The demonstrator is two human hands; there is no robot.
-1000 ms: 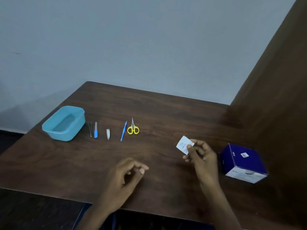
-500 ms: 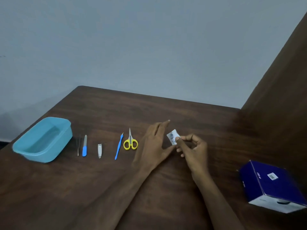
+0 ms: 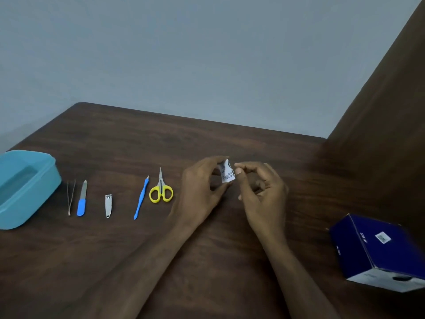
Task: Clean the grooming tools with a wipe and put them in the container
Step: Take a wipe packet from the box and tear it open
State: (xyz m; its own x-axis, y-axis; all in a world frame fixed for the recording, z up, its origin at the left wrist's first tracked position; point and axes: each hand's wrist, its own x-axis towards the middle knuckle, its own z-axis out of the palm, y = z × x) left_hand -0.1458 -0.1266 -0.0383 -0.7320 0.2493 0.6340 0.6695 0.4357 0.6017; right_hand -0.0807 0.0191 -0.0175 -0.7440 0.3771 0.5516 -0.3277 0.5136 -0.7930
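A small white wipe sachet (image 3: 227,172) is held above the brown table between both hands. My left hand (image 3: 202,192) pinches its left edge and my right hand (image 3: 262,192) pinches its right top corner. To the left lie a row of tools: yellow-handled scissors (image 3: 161,191), a blue cuticle pusher (image 3: 141,198), a metal nail clipper (image 3: 108,205), a blue-handled nail file (image 3: 82,199) and tweezers (image 3: 71,197). A light blue container (image 3: 34,194) stands open at the far left, beyond the tweezers.
A dark blue box (image 3: 377,249) with a white end lies at the right, near the table's front. A brown wooden panel (image 3: 379,125) rises along the table's right side. A grey wall stands behind the table's far edge.
My left hand came up from the table's front to the sachet and now pinches it together with my right hand. The view shifted right and nearer the table.
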